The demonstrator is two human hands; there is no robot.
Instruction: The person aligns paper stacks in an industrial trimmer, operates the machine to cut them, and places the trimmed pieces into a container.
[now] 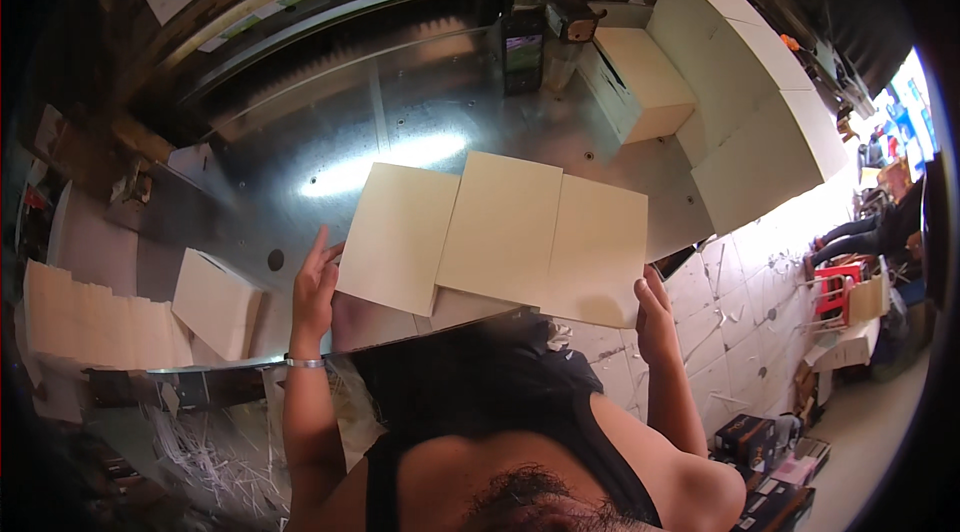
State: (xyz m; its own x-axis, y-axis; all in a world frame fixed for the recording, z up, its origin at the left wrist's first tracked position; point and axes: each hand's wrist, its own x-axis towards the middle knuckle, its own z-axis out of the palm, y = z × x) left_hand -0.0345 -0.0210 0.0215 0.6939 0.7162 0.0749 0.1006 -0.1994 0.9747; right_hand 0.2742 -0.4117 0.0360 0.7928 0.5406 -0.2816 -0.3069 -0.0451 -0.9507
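Three blank cream rectangular boards, left [400, 232], middle [503, 227] and right [597, 247], lie side by side with slight overlaps at the table's near edge. The right one reaches out past that edge. At the outer side of the left board is my left hand [316, 294], its fingers stretched and apart, with a band on the wrist. My right hand [655, 307] has bent fingers at the right board's outer edge. Whether each board is one sheet or several cannot be made out.
The shiny metal table [285, 167] holds a phone [523, 52] upright at the back. Stacked cream boards [95, 317] stand at left, beside a pale block [215, 302]. More pale stacks [640, 82] rise at back right. Paper scraps [215, 452] litter the floor; a red stool [835, 292] stands far right.
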